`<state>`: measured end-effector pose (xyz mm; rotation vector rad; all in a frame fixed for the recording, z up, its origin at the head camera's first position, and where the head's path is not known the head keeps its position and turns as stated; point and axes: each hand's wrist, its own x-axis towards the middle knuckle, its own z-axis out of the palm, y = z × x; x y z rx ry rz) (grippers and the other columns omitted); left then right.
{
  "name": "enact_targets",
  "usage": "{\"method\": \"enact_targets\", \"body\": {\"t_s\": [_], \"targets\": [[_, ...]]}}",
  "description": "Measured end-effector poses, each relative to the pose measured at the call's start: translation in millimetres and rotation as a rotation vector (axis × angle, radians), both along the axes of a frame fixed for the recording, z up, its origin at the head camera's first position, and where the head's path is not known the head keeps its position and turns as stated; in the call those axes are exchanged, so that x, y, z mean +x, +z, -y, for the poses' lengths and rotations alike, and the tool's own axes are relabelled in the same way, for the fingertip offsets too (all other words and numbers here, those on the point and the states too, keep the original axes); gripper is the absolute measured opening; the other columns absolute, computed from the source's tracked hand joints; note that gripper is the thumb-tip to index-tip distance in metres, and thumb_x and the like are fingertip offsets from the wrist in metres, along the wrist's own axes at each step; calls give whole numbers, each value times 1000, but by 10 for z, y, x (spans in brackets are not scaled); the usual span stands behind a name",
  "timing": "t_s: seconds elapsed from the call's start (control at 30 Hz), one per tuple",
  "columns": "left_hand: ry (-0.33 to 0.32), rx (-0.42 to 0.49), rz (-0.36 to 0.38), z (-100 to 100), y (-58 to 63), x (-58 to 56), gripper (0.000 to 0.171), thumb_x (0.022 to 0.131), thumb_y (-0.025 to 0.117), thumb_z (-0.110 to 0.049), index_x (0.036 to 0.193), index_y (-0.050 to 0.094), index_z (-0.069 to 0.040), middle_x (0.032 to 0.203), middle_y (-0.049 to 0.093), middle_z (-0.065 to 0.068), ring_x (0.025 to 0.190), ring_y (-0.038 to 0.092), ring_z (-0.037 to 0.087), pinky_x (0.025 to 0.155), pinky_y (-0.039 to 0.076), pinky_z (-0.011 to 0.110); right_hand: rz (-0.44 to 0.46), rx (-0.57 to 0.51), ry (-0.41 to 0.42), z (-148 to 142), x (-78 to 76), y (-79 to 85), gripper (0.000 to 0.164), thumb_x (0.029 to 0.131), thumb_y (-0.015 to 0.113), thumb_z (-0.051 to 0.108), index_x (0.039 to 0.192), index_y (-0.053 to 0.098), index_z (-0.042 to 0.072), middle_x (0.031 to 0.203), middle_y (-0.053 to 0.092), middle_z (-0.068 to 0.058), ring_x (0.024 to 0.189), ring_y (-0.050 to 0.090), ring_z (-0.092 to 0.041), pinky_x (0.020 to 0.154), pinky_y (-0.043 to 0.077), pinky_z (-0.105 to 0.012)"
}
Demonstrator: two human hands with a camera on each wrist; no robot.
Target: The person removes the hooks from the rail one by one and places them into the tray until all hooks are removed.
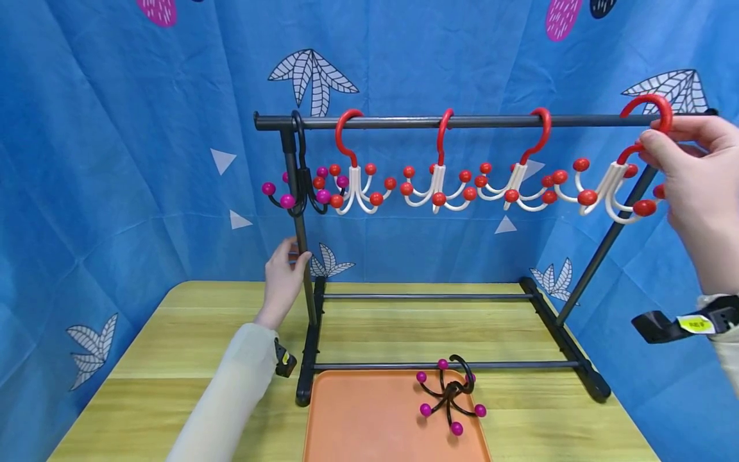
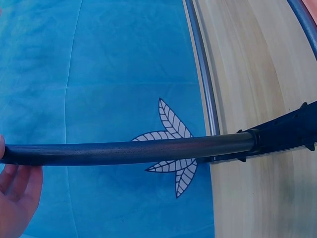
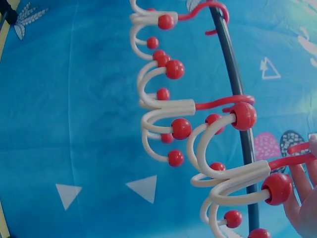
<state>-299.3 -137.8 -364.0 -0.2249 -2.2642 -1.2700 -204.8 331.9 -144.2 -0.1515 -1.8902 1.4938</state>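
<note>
My right hand (image 1: 695,173) pinches the red hook of a white multi-arm hanger with red ball tips (image 1: 606,186), in front of the top rail (image 1: 398,122) near its right end. In the right wrist view, that hook stands apart from the rail (image 3: 230,64). My left hand (image 1: 284,279) holds the rack's left upright (image 1: 306,276) between thumb and fingers. Three similar white hangers (image 1: 355,183) (image 1: 439,179) (image 1: 516,179) hang from the rail by red hooks. At its left end hangs a black hanger with magenta balls (image 1: 302,179).
An orange tray (image 1: 358,417) lies on the wooden table (image 1: 173,359), at the rack's front. On it another black hanger with magenta balls (image 1: 453,388) rests against the lower front bar (image 1: 519,364). A blue patterned curtain (image 1: 144,128) stands behind.
</note>
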Motion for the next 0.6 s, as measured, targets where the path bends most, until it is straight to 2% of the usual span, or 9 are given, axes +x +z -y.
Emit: {"method": "enact_targets", "body": {"t_s": [0.13,0.33,0.53,0.6], "targets": [[1,4,2,-6,5,5,30,90,57,-21,116,53,-6,101,57,14,93,58,30,76,51,42,-4,37,2,79,109,-98,45,76,68,37,116,60,19,103,58,11,80,57,4,52,41,-10],[6,4,-5,-14,26,20,28,90,57,-21,115,53,-6,101,57,14,93,58,29,77,51,42,-52,62,9,231,192,-301,34,79,69,26,109,64,13,97,57,10,78,59,3,62,44,-7],[11,-1,1,-13,18,19,28,90,57,-21,114,53,-7,101,58,13,92,59,29,76,51,41,-16,113,27,367,242,-497,27,80,67,23,106,65,13,92,58,10,77,59,2,62,45,-7],[9,0,1,-13,16,17,28,90,57,-20,114,53,-6,101,58,14,92,59,29,76,51,41,-3,113,58,409,256,-561,25,80,68,21,104,65,14,92,59,11,78,59,1,60,45,-8]]}}
